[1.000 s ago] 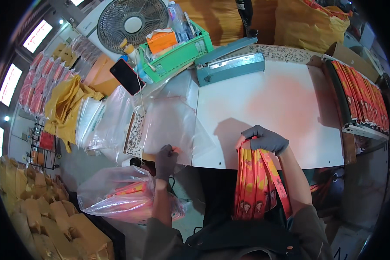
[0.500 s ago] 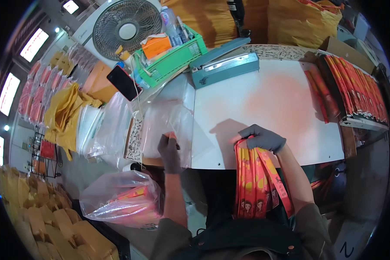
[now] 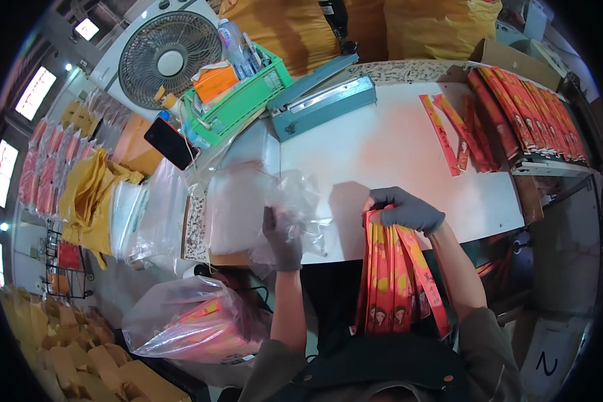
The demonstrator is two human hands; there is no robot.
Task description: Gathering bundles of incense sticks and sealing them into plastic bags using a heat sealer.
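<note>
My right hand (image 3: 407, 209), in a grey fingerless glove, is closed round the upper end of a bundle of long red and yellow packets (image 3: 387, 275). The bundle hangs over the table's front edge, with one packet slanting out to the right. To the left, my left hand (image 3: 283, 242), gloved alike, has its fingers closed at a crumpled clear plastic bag (image 3: 303, 201). This bag rises over the tabletop beside a stack of flat clear bags (image 3: 238, 208). The left fingertips are partly hidden.
A teal bar sealer (image 3: 325, 110) and a green crate (image 3: 241, 100) stand at the back. Loose red packets (image 3: 442, 137) lie near a packed row of packets (image 3: 532, 114) on the right. A phone (image 3: 171, 143) and a filled clear bag (image 3: 194, 318) are at left.
My left hand has moved right and slightly toward me, and a clear bag is now lifted and crumpled beside it. More loose packets show at the table's right. My right hand keeps its bundle.
</note>
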